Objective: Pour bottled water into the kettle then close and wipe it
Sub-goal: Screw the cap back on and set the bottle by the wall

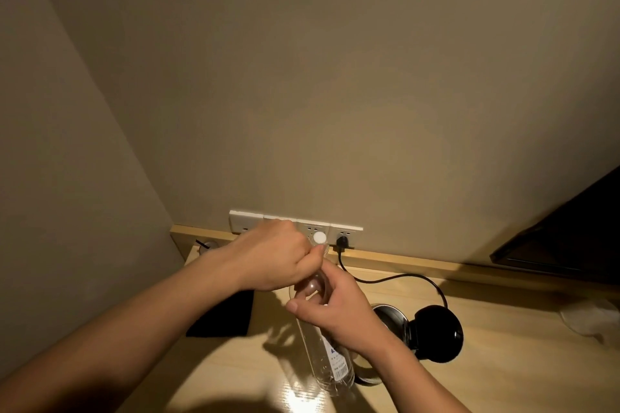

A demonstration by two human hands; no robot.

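A clear plastic water bottle (pixel 327 365) stands on the wooden desk (pixel 503 362), tilted away from me. My right hand (pixel 339 315) grips its upper part just below the neck. My left hand (pixel 275 255) is closed at the bottle's top, with the white cap (pixel 319 237) pinched in its fingertips. I cannot tell whether the cap is still on the neck. The steel kettle (pixel 391 315) sits right behind my right hand and is mostly hidden by it. Its black lid (pixel 436 334) is swung open to the right.
A white socket strip (pixel 345 231) runs along the wall, with the kettle's black plug and cord (pixel 396 278) in it. A flat black object (pixel 221 315) lies at the left. Something pale and crumpled (pixel 590 318) lies at the far right, below a dark screen (pixel 563 238).
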